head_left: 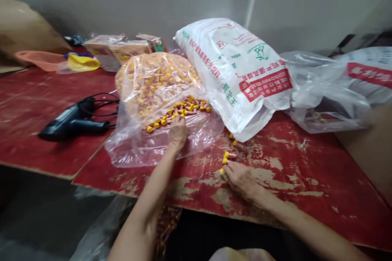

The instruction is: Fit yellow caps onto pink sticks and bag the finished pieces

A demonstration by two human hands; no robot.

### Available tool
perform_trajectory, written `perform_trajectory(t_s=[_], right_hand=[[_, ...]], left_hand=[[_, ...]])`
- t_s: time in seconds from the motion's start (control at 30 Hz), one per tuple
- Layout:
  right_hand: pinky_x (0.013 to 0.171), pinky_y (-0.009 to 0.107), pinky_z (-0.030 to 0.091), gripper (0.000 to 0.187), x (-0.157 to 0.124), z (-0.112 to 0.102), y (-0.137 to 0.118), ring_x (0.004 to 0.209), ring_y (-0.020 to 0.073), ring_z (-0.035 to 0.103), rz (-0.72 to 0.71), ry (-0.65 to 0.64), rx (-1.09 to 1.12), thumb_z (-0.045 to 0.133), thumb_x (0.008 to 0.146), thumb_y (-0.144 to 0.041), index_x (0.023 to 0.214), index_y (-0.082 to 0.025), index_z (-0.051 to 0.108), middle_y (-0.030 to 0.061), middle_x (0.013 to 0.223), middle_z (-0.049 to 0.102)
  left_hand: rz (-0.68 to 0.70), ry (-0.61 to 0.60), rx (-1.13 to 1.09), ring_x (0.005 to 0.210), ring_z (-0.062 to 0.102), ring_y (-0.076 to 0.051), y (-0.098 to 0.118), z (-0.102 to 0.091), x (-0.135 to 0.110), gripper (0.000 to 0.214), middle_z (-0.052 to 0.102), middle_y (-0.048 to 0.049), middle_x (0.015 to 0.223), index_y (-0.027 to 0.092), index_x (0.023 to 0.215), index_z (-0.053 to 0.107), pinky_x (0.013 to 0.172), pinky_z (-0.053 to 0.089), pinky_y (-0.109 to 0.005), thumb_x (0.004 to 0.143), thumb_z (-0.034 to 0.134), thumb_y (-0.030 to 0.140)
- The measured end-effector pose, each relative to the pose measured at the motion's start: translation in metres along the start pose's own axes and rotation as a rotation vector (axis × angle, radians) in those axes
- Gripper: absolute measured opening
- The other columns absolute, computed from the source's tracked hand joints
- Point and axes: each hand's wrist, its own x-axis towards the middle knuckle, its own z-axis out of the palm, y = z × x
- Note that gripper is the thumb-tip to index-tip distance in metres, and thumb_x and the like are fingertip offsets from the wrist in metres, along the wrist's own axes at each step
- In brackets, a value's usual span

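Observation:
My left hand (pixel 178 131) reaches into the mouth of a large clear plastic bag (pixel 131 147), its fingers curled against the small yellow-capped tubes (pixel 190 108) spilling there. Its fingertips are partly hidden, so what they grip is not distinct. My right hand (pixel 240 177) rests low over the red table, thumb and fingers closed around a small yellow-capped tube (pixel 221 171). Just beyond those fingers lie a few more capped tubes (pixel 230 155) in a loose line leading to the white sack. The tubes have pinkish-brown bodies.
A printed white sack (pixel 232 69) leans beside the bag. Further right are a clear bag (pixel 330 102) and another white sack (pixel 373 69). A dark heat-gun-like tool (pixel 70 120) with a cord lies left. Behind are boxes (pixel 107 49), an orange scoop (pixel 43 60) and a yellow one (pixel 82 63).

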Motion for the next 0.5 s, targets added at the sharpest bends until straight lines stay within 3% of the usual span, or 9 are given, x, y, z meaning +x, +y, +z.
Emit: perform_trajectory(t_s=[0.13,0.2,0.27,0.33,0.4,0.5], right_hand=[[0.074,0.036,0.046,0.023,-0.002,0.011,-0.005,0.083,0.0195,0.056,-0.017,0.122,-0.038,0.041,0.094,-0.022,0.106,-0.020,0.060,0.0062,0.092,0.064],[0.078,0.035,0.045,0.024,-0.002,0.009,0.010,0.085,0.0188,0.056,0.030,0.164,-0.016,0.040,0.095,-0.026,0.108,-0.025,0.061,0.0040,0.095,0.064],[0.079,0.036,0.045,0.027,0.005,0.001,0.043,0.087,0.0199,0.055,0.153,0.201,-0.021,0.039,0.095,-0.026,0.106,-0.024,0.063,0.0059,0.097,0.064],[0.082,0.040,0.044,0.029,0.023,-0.007,0.092,0.091,0.0237,0.054,0.327,0.226,-0.051,0.037,0.094,-0.021,0.103,-0.015,0.063,0.0127,0.101,0.062],[0.091,0.042,0.041,0.027,0.048,-0.013,0.144,0.101,0.0263,0.051,0.624,0.173,-0.036,0.038,0.092,-0.017,0.103,-0.008,0.062,0.0177,0.110,0.059],[0.092,0.051,0.039,0.027,0.088,-0.013,0.202,0.108,0.0334,0.050,0.704,0.155,0.030,0.043,0.087,-0.010,0.107,0.002,0.058,0.0262,0.110,0.057]], left_hand=[[0.138,-0.105,0.119,0.121,0.042,-0.037,-0.012,0.013,0.036,0.038,0.054,-0.0242,0.119,0.006,0.107,0.062,0.094,0.037,-0.049,0.085,0.030,0.008],[0.153,-0.110,0.096,0.118,0.044,-0.039,-0.015,0.015,0.044,0.037,0.057,-0.0258,0.113,0.005,0.102,0.062,0.091,0.038,-0.052,0.084,0.031,0.007],[0.154,-0.109,0.071,0.113,0.047,-0.039,-0.018,0.015,0.048,0.033,0.058,-0.0254,0.106,0.006,0.097,0.063,0.089,0.038,-0.052,0.082,0.033,0.006],[0.137,-0.099,0.031,0.109,0.050,-0.038,-0.020,0.012,0.048,0.028,0.059,-0.0232,0.102,0.008,0.090,0.062,0.088,0.039,-0.050,0.080,0.036,0.006],[0.055,-0.048,-0.133,0.106,0.051,-0.036,-0.019,0.008,0.044,0.021,0.059,-0.0199,0.098,0.012,0.080,0.059,0.090,0.038,-0.048,0.076,0.040,0.005],[-0.125,0.087,-0.469,0.103,0.051,-0.033,-0.015,-0.002,0.028,0.012,0.058,-0.0138,0.092,0.016,0.070,0.052,0.092,0.036,-0.046,0.072,0.046,0.005]])
